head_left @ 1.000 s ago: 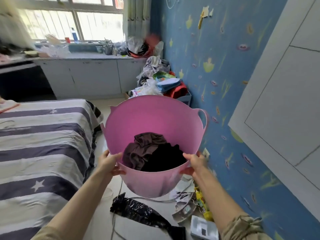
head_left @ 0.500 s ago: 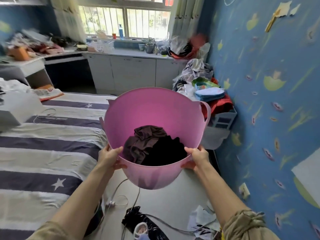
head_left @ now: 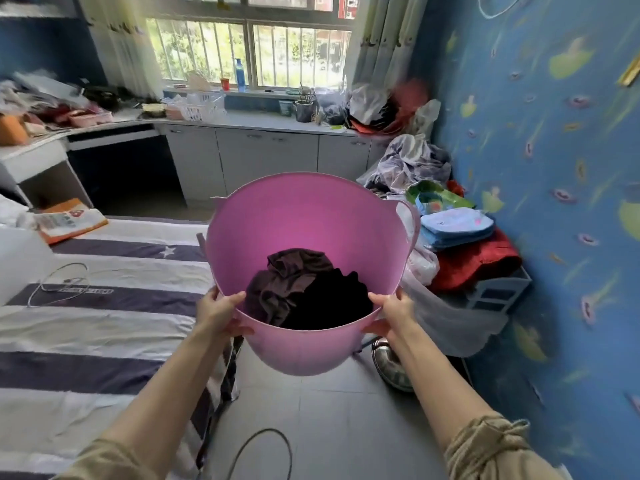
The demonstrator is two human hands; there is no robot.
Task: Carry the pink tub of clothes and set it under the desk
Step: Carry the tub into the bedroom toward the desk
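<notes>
**Tub in the air, desk not yet reached**

At the upper left of the frame I am looking at the cluttered white desk (head_left: 38, 147), with the dark open space beneath it (head_left: 121, 168) lying just to its right; that is where I am judging the tub should go. Along the left and lower left, the bed with the purple-and-white striped cover (head_left: 86, 327) is lying beside my path.

Near the centre, my left hand (head_left: 221, 313) is gripping the near rim of the round pink flexible plastic tub (head_left: 311, 220), thumb inside and fingers wrapped beneath. I am holding the tub clear of the grey tiled floor (head_left: 329, 417), tilted toward me, with the dark brown and black clothes (head_left: 304, 296) bunched in its bottom. My right hand (head_left: 391, 313) is clamping the rim on the opposite side in the same way.

At the right, a heap of folded blue and red fabrics (head_left: 464, 244) is sitting against the blue patterned wall (head_left: 554, 168).

The lifting is done. Carrying on toward the upper left, lowering and sliding the tub under the desk are, by my reckoning, all left.
</notes>
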